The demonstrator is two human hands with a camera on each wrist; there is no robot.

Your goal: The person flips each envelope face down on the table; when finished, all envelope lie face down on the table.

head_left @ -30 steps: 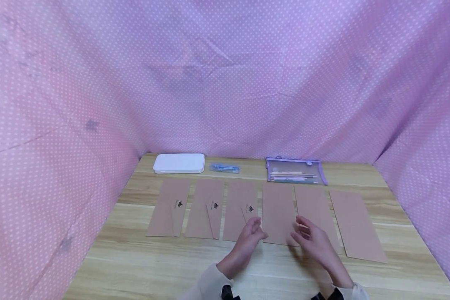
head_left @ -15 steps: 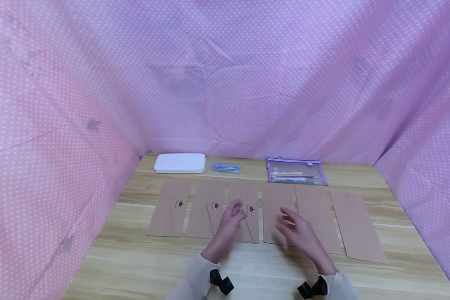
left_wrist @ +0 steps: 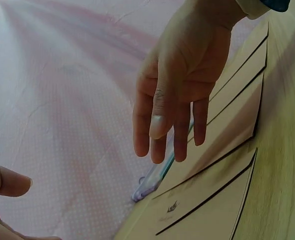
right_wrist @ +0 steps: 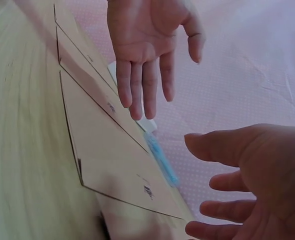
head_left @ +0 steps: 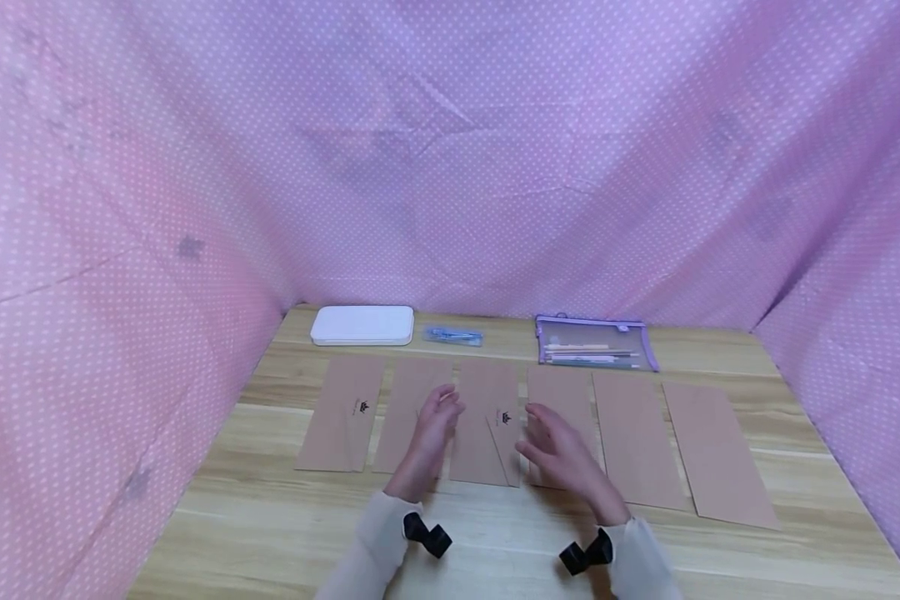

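Several brown paper envelopes lie in a row on the table. On the left, three of them show a flap with a small black crown print: the leftmost envelope [head_left: 330, 417], the second [head_left: 412, 383] and the third [head_left: 472, 404]. To the right, the fourth envelope [head_left: 558, 387], the fifth envelope [head_left: 637, 442] and the rightmost envelope [head_left: 720, 458] show plain faces. My left hand [head_left: 429, 433] hovers over the second envelope, fingers relaxed and holding nothing. Over the fourth envelope is my right hand [head_left: 566, 454], also holding nothing. The palms face each other across the third envelope.
Behind the row are a white flat case [head_left: 362, 325], a small clear packet with blue contents [head_left: 453, 336] and a purple-edged zip pouch [head_left: 600, 342] with pencils inside. Pink dotted cloth [head_left: 450, 208] surrounds the wooden table [head_left: 270, 533] at the back and sides.
Both hands have moved left along the row, the left from the third envelope's right edge to the second, the right from between the fourth and fifth to the fourth. The envelopes stay put.
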